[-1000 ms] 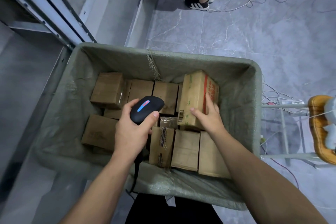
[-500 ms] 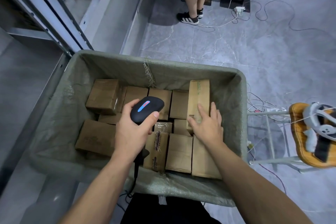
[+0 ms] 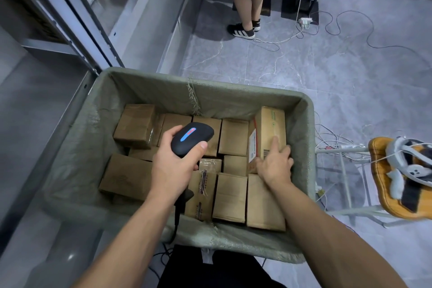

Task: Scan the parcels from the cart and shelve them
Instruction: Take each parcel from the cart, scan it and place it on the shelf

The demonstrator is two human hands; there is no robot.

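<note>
A green fabric-lined cart (image 3: 306,138) holds several brown cardboard parcels. My left hand (image 3: 171,168) grips a black handheld scanner (image 3: 192,139) with a blue and red light strip, above the middle of the cart. My right hand (image 3: 275,165) holds one parcel (image 3: 271,128) at the cart's right side, fingers curled on its near end. That parcel is tipped up, showing a white label and a barcode on its side. The scanner's head points toward the cart's far side.
Grey metal shelving (image 3: 70,18) runs along the left. A person's legs (image 3: 247,2) stand on the tiled floor beyond the cart, near cables and a power strip (image 3: 305,21). A wooden stool (image 3: 392,182) with a headset stands at the right.
My right hand moved with the parcel toward the cart's right wall and tipped it so the label side shows. The left hand with the scanner stayed about where it was.
</note>
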